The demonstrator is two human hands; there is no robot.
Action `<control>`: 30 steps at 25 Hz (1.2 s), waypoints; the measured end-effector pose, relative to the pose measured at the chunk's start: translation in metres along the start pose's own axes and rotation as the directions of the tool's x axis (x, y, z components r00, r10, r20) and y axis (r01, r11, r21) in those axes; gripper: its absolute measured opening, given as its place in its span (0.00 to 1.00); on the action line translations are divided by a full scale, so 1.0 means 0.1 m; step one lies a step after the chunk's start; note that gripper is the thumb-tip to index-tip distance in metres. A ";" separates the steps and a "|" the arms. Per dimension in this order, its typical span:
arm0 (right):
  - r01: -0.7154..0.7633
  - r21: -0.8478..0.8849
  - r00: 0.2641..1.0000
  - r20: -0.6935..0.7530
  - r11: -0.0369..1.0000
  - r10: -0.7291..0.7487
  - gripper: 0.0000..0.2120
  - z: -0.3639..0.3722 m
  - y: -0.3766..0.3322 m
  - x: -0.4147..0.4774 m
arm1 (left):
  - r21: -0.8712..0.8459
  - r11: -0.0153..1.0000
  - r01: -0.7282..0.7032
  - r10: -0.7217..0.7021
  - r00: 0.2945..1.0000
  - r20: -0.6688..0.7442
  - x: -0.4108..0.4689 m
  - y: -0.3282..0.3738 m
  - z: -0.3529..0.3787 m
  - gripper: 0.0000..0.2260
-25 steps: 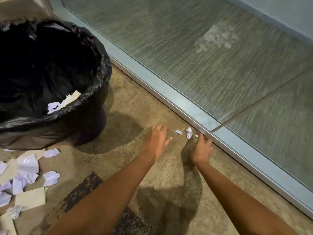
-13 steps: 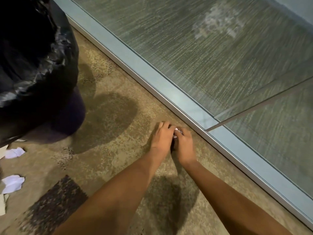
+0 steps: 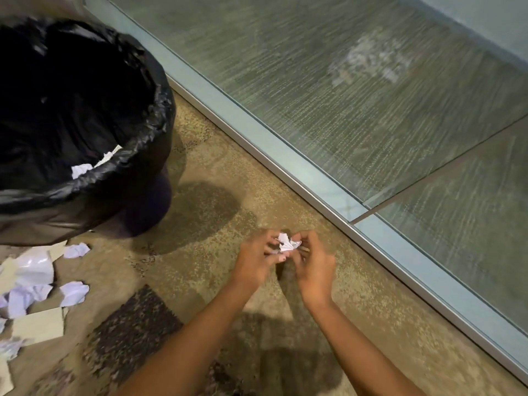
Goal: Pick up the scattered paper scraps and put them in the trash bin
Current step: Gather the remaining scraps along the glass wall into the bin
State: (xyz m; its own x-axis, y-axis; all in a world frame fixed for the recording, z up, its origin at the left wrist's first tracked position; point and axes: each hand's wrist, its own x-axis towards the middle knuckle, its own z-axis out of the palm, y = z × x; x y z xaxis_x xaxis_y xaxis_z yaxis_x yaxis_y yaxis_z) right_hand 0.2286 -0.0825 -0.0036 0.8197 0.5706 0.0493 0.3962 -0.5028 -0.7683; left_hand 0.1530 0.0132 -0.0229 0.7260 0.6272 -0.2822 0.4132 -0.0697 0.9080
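Change: a second ago small white scraps lay on the carpet (image 3: pixel 217 281) close to the metal door track (image 3: pixel 285 167), with the hands apart on either side. Half a second ago the hands closed over them. Now both hands are lifted off the floor with the gathered scraps (image 3: pixel 287 243) between them, and that patch of carpet shows no paper.
Meaning for the task: I judge the pick-up for this small cluster done. The carry to the bin is what remains for it.
Where the gathered scraps are: in the air between the two hands, above the carpet, well apart from the bin.
Axis and pointing: the bundle is crumpled and blurred. Its longer run seems to go across, from one hand to the other, with a torn corner pointing up and away from the person.
Left hand (image 3: pixel 257 260): fingers curled, tips pinching the bundle's left side. Motion blur hides the exact grip.
Right hand (image 3: pixel 314 267): fingers curled over, thumb and fingertips pinching the right side.
Trash bin (image 3: pixel 148 130): lined with a black bag, up and to the left of the hands, mouth open, with a few white and tan pieces (image 3: pixel 83 168) already inside against the near wall.
Still on the floor: a pile of crumpled white scraps (image 3: pixel 34 270) and flat tan pieces (image 3: pixel 38 325) lies just in front of the bin, at the left edge.
Next move: probably a swing left to drop the bundle over the rim. Tiny bits could slip out on the way.
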 end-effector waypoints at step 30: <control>0.112 0.362 0.994 -0.029 0.926 -0.108 0.07 0.38 -2.80 -0.66 | -0.206 0.962 -0.180 -0.043 0.645 -0.763 -1.51 0.97 -2.50 0.02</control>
State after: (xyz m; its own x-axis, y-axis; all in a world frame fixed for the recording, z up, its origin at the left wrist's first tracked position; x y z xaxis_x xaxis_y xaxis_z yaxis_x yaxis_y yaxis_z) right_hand 0.0481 0.0453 0.1835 0.7838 0.6024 0.1510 0.3085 -0.1667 -0.9365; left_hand -0.0536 0.1058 0.1850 0.0313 0.9994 0.0152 0.1539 -0.0199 0.9879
